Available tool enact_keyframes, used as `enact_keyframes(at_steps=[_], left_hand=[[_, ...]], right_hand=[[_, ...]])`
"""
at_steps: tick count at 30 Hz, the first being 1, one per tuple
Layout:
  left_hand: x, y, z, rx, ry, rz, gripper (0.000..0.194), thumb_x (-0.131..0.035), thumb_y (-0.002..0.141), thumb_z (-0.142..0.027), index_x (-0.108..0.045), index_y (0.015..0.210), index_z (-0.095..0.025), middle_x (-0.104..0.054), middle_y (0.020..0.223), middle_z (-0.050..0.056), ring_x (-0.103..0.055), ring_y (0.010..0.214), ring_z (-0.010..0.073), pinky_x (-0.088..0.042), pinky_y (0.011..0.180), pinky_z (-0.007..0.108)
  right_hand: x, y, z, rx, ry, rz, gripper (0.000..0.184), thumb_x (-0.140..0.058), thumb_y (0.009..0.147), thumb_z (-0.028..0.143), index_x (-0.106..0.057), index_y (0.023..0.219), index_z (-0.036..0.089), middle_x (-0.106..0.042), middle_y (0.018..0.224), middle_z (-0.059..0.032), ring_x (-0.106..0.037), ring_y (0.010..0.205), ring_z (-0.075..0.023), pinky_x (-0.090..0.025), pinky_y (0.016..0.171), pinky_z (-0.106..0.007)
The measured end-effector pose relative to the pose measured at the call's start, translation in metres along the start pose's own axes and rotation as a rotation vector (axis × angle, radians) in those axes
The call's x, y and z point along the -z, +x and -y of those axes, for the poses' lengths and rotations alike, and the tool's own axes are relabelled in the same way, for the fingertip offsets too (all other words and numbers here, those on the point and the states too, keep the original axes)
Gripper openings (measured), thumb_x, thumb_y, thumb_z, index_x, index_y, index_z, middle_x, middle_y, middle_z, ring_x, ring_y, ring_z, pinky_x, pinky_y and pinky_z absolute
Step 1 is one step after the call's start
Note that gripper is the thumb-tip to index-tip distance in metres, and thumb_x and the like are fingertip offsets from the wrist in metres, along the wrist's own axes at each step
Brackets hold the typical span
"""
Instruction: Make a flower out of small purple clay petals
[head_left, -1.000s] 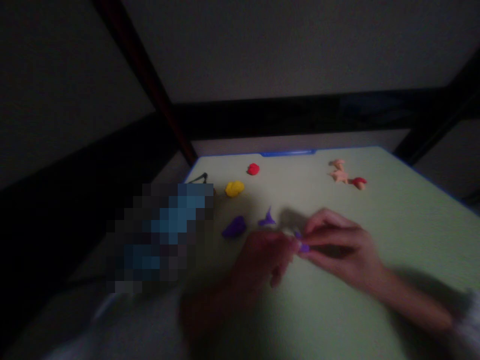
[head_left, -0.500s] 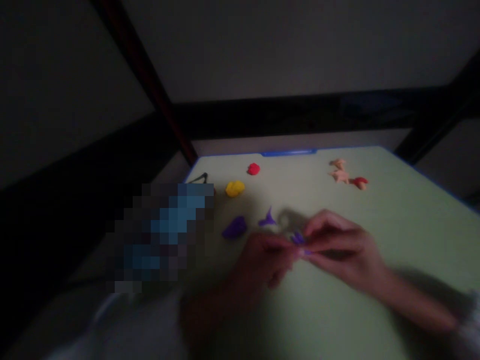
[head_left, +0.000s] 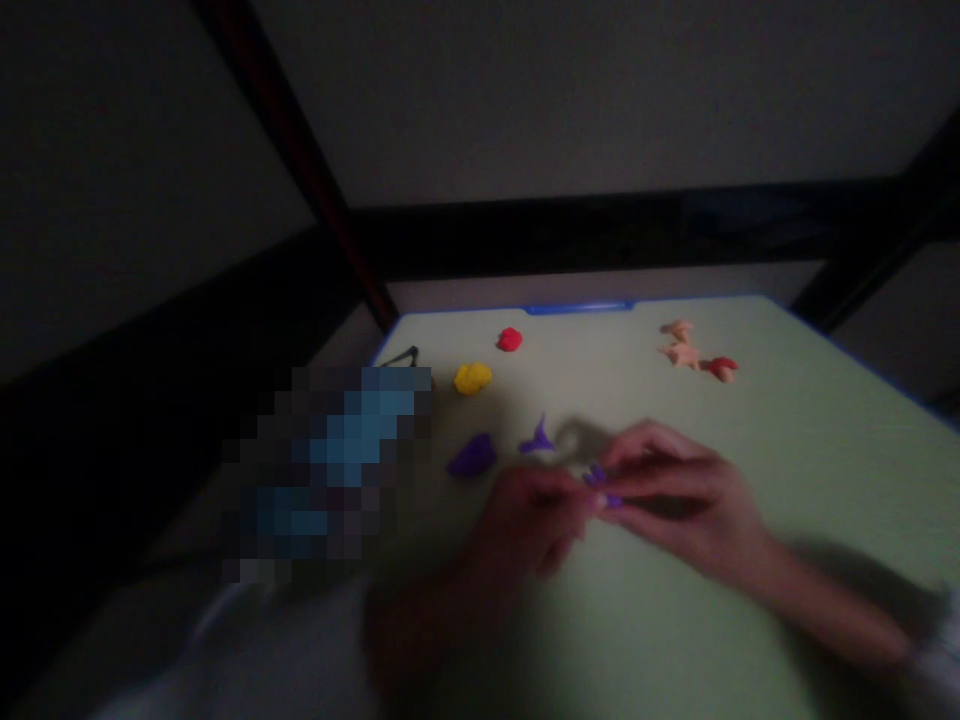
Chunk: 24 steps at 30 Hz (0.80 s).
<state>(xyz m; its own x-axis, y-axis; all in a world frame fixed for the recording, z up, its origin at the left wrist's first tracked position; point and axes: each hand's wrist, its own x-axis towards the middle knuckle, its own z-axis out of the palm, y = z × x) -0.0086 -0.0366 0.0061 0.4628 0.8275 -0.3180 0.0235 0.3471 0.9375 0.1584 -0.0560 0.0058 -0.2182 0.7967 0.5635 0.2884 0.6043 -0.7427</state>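
Note:
Between my fingertips is a small piece of purple modelling clay (head_left: pixel 596 475), mostly covered by them. My left hand (head_left: pixel 532 520) pinches it from the left, its other fingers curled under. My right hand (head_left: pixel 682 485) grips the same piece from the right with thumb and fingers. Just beyond my left hand, a pointed purple clay shape (head_left: pixel 538 438) stands on the pale green table (head_left: pixel 630 620). A larger purple clay lump (head_left: pixel 474 456) lies to its left. The picture is dim and blurred, so the held piece's exact shape does not show.
Farther back are a yellow clay lump (head_left: pixel 472 378) and a red clay lump (head_left: pixel 509 339). Peach-coloured clay shapes (head_left: pixel 681 355) and a red-and-peach piece (head_left: pixel 722 368) lie at the back right. A pixelated area (head_left: pixel 352 440) covers the left edge. A blue strip (head_left: pixel 577 308) marks the far edge.
The whole view has shifted very slightly. Both hands keep their pinch on the purple clay, with only a small movement of the fingers.

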Motion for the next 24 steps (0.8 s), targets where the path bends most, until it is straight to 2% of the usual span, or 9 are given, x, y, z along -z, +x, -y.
enact_keyframes(at_steps=[6,10,16,24], left_hand=[[0.0003,0.0024,0.0007,-0.022,-0.041,0.008,0.03,-0.062,0.07,-0.037,-0.052,0.053,-0.015,-0.037,0.035,-0.008,-0.025,0.03,0.002,-0.015,0.032,0.017],[-0.0005,0.0018,0.0,-0.029,-0.021,0.037,0.025,-0.065,0.067,-0.035,-0.056,0.055,-0.015,-0.036,0.033,-0.009,-0.023,0.029,0.0018,-0.014,0.032,0.018],[-0.004,-0.0001,-0.0005,0.019,-0.003,-0.034,0.026,-0.068,0.064,-0.032,-0.052,0.051,-0.015,-0.034,0.033,-0.01,-0.024,0.029,0.0019,-0.012,0.032,0.019],[-0.0045,-0.0008,-0.0012,0.009,-0.019,-0.011,0.027,-0.066,0.066,-0.036,-0.054,0.053,-0.014,-0.035,0.035,-0.01,-0.023,0.03,0.0018,-0.013,0.032,0.019]], right_hand=[[0.0016,-0.0001,-0.0017,0.001,-0.012,0.002,0.019,-0.069,0.074,0.016,-0.072,0.091,0.023,-0.059,0.087,-0.0044,-0.058,0.075,-0.0139,-0.051,0.058,-0.027],[0.0011,-0.0011,-0.0015,0.004,0.022,0.018,0.017,-0.067,0.075,0.018,-0.072,0.091,0.024,-0.058,0.09,-0.0048,-0.058,0.077,-0.0144,-0.051,0.058,-0.027],[-0.0018,-0.0007,0.0016,0.009,-0.027,0.04,0.018,-0.066,0.076,0.019,-0.071,0.094,0.022,-0.058,0.089,-0.0053,-0.058,0.077,-0.0146,-0.053,0.06,-0.028],[-0.0045,-0.0009,0.0008,0.008,-0.003,0.013,0.02,-0.066,0.076,0.017,-0.071,0.095,0.024,-0.058,0.086,-0.0046,-0.058,0.077,-0.0143,-0.052,0.059,-0.027]])
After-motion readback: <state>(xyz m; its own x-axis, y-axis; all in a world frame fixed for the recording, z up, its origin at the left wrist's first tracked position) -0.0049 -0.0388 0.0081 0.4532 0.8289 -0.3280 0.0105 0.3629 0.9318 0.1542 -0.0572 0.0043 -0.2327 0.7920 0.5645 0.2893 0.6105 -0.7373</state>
